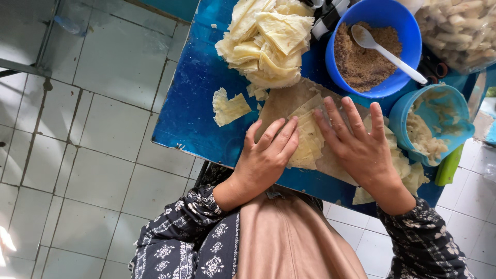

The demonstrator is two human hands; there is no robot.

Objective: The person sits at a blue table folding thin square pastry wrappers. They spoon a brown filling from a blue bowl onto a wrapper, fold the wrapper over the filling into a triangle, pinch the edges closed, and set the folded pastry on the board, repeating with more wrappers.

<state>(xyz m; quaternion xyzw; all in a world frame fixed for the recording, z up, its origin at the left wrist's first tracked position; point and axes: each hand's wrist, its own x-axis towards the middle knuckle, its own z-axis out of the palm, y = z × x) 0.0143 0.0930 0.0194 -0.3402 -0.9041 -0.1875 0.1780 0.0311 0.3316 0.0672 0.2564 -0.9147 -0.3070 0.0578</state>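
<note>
- Leftmost, grey tiled floor (77,129) below the edge of the blue table (191,103); nothing on that side in the way.
- Lying alone on the table, a torn scrap of pastry sheet (229,107), apart from the tall heap of pale pastry sheets (266,39) behind it.
- Left hand (266,157) laid flat, fingers fairly close together, gripping nothing, fingertips pressing on the folded pastry sheet (309,139).
- Folded sheet resting on a brown board (284,101) at the near table edge, between the two hands and touched by both.
- Judged as a pressing or rolling step: both palms down, sheet already folded over and not yet lifted.
- Calls for light, even pressure from both sides; thin dough of this kind probably tears or cracks easily.
- Right hand (361,150) spread wide and flat, holding nothing, fingers on the sheet's right edge, wrist over a further stack of sheets (408,173).
- Beyond the fingers, a blue bowl (408,26) of brown crumbly filling with a white spoon (387,51) resting in it.
- Just right of that hand, a light-blue tub (454,103) of pale paste, near enough to be knocked by a wide sweep.
- Farthest right, a green object (448,168) at the table edge and a clear bag of pale pieces (460,26) behind.
</note>
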